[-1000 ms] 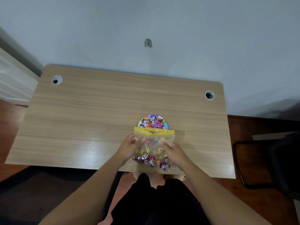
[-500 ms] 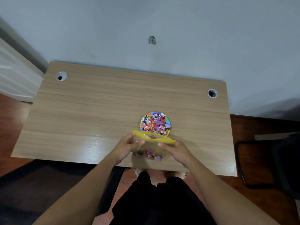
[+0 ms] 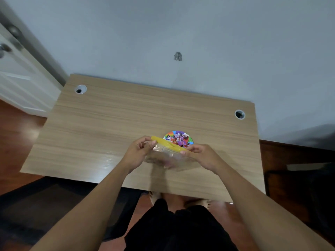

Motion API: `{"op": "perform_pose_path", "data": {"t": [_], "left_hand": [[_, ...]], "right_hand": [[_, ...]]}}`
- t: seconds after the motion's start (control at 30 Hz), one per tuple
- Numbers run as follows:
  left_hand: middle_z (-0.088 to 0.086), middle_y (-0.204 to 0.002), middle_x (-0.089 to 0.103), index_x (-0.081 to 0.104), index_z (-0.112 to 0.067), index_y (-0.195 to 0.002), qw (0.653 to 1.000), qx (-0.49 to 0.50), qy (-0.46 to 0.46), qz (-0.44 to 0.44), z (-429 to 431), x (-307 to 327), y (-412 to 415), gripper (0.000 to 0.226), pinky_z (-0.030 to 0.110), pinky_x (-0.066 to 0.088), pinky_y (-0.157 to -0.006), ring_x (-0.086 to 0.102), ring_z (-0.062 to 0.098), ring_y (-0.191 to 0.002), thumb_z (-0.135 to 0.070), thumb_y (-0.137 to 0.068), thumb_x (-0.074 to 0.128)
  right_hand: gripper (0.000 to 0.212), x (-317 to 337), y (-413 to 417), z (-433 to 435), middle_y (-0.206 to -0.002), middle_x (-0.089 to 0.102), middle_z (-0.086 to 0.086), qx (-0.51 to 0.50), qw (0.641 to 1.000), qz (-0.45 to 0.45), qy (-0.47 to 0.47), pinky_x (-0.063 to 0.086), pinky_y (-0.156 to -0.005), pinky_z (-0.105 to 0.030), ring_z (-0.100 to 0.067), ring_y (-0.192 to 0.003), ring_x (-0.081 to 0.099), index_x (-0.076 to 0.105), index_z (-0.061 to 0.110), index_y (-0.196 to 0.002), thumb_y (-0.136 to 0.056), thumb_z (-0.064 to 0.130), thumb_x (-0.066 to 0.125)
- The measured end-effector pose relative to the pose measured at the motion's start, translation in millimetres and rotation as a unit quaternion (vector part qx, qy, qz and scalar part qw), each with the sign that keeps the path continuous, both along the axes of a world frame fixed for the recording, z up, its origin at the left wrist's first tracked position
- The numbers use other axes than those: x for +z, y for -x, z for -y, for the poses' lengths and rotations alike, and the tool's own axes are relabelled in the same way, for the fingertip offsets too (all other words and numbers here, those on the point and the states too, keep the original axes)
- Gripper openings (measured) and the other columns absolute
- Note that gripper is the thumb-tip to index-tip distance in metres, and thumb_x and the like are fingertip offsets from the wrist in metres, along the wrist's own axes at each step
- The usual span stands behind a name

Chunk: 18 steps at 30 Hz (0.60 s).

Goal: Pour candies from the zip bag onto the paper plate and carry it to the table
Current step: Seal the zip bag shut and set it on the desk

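Wood-grain laminate covers the rectangular surface [image 3: 112, 124] against a pale wall. Left hand [image 3: 136, 153] and right hand [image 3: 204, 156] pinch the yellow-topped, crinkly clear zip bag [image 3: 169, 156] at its ends; the round paper plate [image 3: 188, 139] with candies [image 3: 178, 141] lies at its one o'clock.

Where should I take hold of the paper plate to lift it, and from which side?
Grip the paper plate at its rim on the right and far edge, fingers slid under. It lies flat on the desk heaped with candies, and its near edge is hidden behind the zip bag, held by the left hand and right hand.
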State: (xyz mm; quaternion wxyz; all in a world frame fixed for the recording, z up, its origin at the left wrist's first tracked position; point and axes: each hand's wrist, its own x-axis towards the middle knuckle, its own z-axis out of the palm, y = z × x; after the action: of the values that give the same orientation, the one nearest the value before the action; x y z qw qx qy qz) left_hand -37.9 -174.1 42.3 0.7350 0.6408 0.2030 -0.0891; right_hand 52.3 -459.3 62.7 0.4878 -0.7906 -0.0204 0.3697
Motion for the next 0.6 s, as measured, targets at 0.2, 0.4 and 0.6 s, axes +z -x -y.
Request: {"op": "perform_pose_path", "data": {"t": [0.2,0.4,0.6], "left_hand": [[0.0,-0.083,0.073,0.076,-0.012,-0.089,0.997,0.016,-0.061,0.04,-8,22,-14,0.015,0.03,0.051,-0.077,0.062,0.014,-0.08,-0.012,-0.103,0.07],[0.006,-0.077,0.07,0.073,-0.003,-0.084,0.99,0.001,-0.112,0.089,-6,40,-26,0.016,0.025,0.045,-0.063,0.056,0.017,-0.075,-0.009,-0.098,0.074],[0.03,-0.098,0.081,0.082,0.004,-0.104,0.987,0.017,-0.114,0.114,-1,61,-35,0.015,0.017,0.057,-0.072,0.073,0.014,-0.08,-0.008,-0.096,0.077]], "right_hand": [[0.022,22,-19,-10,-0.072,0.07,0.019,0.071,0.995,0.061,0.034,0.04,-0.064,-0.015,0.007,-0.063,0.056,0.084,0.02,-0.094,-0.09,0.042,0.084],[0.036,49,-24,-41,-0.098,0.08,0.017,0.135,0.983,0.115,0.055,0.055,-0.077,-0.024,0.001,-0.084,0.071,0.08,0.036,-0.108,-0.079,0.057,0.088],[0.033,70,-33,-73,-0.082,0.073,0.006,0.156,0.946,0.273,0.077,0.047,-0.073,-0.033,-0.013,-0.077,0.063,0.076,0.021,-0.097,-0.086,0.051,0.085]]}}
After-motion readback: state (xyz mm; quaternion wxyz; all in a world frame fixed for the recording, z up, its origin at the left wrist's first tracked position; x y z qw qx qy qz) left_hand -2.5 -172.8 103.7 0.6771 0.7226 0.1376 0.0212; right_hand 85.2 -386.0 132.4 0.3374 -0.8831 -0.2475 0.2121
